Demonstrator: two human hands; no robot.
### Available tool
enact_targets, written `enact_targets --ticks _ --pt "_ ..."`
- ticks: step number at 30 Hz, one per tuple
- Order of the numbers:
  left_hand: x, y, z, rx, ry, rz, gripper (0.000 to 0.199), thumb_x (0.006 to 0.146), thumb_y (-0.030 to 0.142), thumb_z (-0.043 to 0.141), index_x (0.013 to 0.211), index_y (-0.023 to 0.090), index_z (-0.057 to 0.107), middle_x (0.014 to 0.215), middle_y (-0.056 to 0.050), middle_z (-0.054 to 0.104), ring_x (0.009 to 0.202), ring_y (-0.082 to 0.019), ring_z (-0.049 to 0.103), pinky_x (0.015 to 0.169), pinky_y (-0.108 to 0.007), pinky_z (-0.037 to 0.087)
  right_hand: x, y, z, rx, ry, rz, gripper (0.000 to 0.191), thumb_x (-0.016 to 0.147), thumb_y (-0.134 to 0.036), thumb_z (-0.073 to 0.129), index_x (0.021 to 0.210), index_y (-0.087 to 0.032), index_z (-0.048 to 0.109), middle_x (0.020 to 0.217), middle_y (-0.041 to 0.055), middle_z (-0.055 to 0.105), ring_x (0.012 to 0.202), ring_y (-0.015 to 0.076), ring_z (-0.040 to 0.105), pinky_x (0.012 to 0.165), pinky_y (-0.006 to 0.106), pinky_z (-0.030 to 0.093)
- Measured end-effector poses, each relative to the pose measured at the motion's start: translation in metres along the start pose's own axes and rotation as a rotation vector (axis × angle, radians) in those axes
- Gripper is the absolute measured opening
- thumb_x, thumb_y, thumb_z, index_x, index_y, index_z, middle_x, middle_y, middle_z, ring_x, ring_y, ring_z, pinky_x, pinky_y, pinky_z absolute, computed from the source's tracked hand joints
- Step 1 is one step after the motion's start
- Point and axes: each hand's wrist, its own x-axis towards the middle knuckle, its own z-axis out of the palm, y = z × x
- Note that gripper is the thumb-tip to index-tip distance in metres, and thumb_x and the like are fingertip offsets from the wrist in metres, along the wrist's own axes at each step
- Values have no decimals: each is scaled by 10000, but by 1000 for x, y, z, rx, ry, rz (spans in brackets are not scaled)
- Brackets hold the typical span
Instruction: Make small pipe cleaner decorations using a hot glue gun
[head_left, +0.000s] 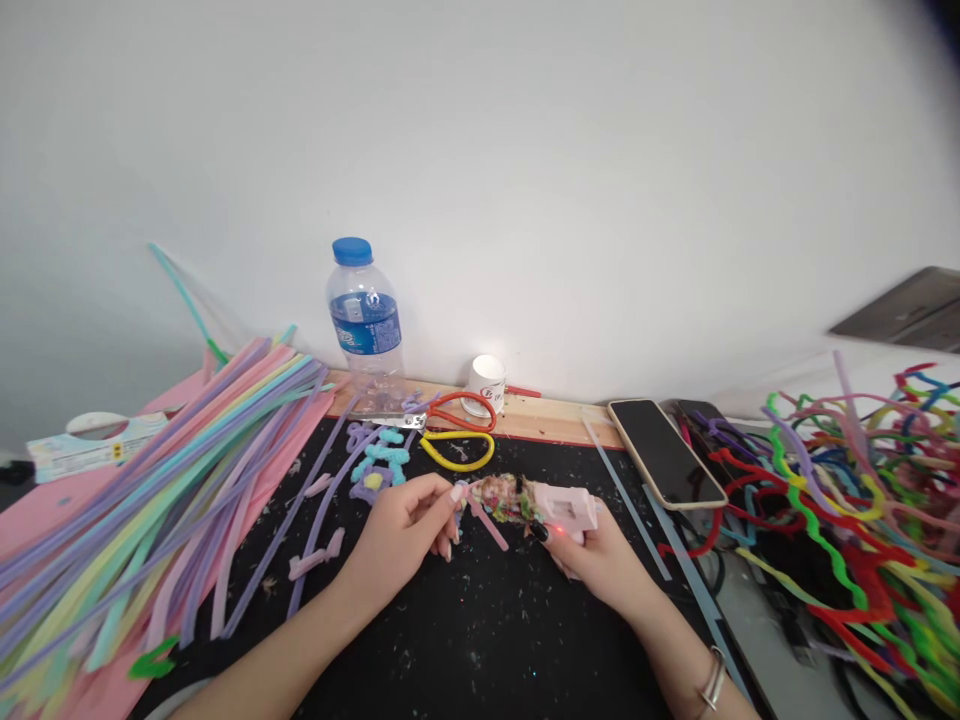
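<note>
Over the black mat [480, 640], my left hand [409, 525] pinches the end of a pink fuzzy stem [489, 525], its fingers closed. My right hand [592, 555] is wrapped round a pale pink device [566, 508] with a small red light on it. Multicoloured fuzz [504, 497] covers the device's left part, close to my left fingertips. Beyond my left hand lie a purple flower shape with a yellow centre [372, 482] and a light blue twisted piece [386, 452].
Scissors [459, 465] lie behind my hands, near a bottle [366, 325] and a white roll [487, 380]. Straight pastel stems [202, 480] cover the left side. A phone [666, 455] and a tangle of coloured stems [855, 500] are at the right. Blue-grey strips [694, 575] lie beside the mat.
</note>
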Motion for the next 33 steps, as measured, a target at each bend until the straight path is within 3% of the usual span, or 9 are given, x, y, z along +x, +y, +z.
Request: enact_targets --ticks 14,20,23,27,33 --pt "-1 1 0 37 -10 12 277 858 355 487 675 156 548 548 27 553 457 -102 536 482 -208 425 0 -5 0 -90 23 -6 211 821 -347 533 763 -149 575 504 -54 384 424 78 350 401 198 299" --pt "-1 0 -1 0 -21 16 280 865 344 483 672 150 544 557 25 557 458 -95 532 480 -202 416 3 -12 -3 -297 144 -90 174 800 -267 527 691 -143 581 540 -29 464 496 107 408 487 228 344" --pt "-1 0 -2 -50 -30 7 306 864 357 485 644 149 533 549 24 551 451 -94 525 478 -207 417 5 -15 -6 -402 248 -113 150 792 -208 507 871 -138 613 676 6 579 593 146 505 564 248 397" --pt "0 0 -1 -163 -48 -57 312 841 379 511 630 150 523 522 19 551 436 -96 510 463 -213 412 11 -7 -11 -579 372 -157 341 791 -188 504 1129 -165 536 1041 82 622 896 222 583 793 336 446" --pt "0 -1 1 -327 -83 -136 290 809 384 564 648 145 528 516 20 565 407 -83 493 428 -192 388 12 1 -8 -866 447 -231 474 728 -199 602 1190 -166 501 1087 132 549 994 305 507 847 489 417"
